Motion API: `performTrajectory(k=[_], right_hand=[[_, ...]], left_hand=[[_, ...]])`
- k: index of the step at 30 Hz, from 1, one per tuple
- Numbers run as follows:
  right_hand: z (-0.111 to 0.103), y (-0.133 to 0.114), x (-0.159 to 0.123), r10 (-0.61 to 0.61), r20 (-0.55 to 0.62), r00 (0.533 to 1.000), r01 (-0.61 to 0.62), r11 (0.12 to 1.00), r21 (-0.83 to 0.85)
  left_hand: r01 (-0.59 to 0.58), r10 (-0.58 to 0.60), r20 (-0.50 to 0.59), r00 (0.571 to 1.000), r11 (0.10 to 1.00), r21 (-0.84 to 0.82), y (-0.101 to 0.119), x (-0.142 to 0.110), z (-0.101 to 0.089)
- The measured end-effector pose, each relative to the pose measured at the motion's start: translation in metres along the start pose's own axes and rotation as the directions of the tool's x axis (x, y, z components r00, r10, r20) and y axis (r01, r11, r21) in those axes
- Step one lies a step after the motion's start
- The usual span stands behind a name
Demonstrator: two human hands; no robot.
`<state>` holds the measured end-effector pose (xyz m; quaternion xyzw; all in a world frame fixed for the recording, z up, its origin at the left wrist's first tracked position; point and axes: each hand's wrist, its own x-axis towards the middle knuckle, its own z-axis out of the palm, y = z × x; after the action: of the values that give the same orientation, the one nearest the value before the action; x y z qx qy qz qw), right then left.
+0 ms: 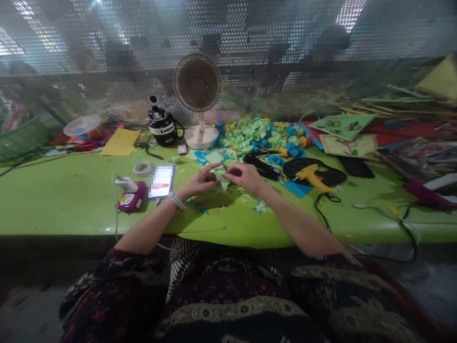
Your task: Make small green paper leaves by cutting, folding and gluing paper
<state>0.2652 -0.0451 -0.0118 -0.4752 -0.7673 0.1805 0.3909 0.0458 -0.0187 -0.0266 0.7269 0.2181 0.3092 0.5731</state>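
Observation:
Between my two hands, above the green table, is a pale green folded paper piece (223, 182). My left hand (203, 182) pinches its left side, and a white band circles that wrist. From the right, my right hand (246, 176) grips the upper edge between thumb and fingers. Just behind lies a heap of green, blue and yellow paper flowers (250, 133). A black stapler (262, 166) rests beyond my right hand. Small paper scraps (202, 207) are scattered under and around both hands.
A desk fan (198, 85) and a dark bottle (161, 128) stand at the back. Left of my hands are a lit phone (162, 181), a tape roll (142, 168) and a purple power socket (132, 197). A yellow glue gun (314, 178) with its cord lies to the right.

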Motion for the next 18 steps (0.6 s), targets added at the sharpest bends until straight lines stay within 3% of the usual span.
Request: performTrajectory(k=[12,18], right_hand=[[0.0004,0.0020,0.0009,0.014,0.083,0.996,-0.014,1.000,0.003],[0.0030,0.0032,0.0010,-0.006,0.148,0.989,-0.006,0.997,0.083]], left_hand=[[-0.008,0.008,-0.013,1.000,1.000,0.012,-0.0018,0.0006,-0.0007],[0.008,-0.010,-0.025,1.000,0.997,-0.080,0.0010,0.0014,0.0022]])
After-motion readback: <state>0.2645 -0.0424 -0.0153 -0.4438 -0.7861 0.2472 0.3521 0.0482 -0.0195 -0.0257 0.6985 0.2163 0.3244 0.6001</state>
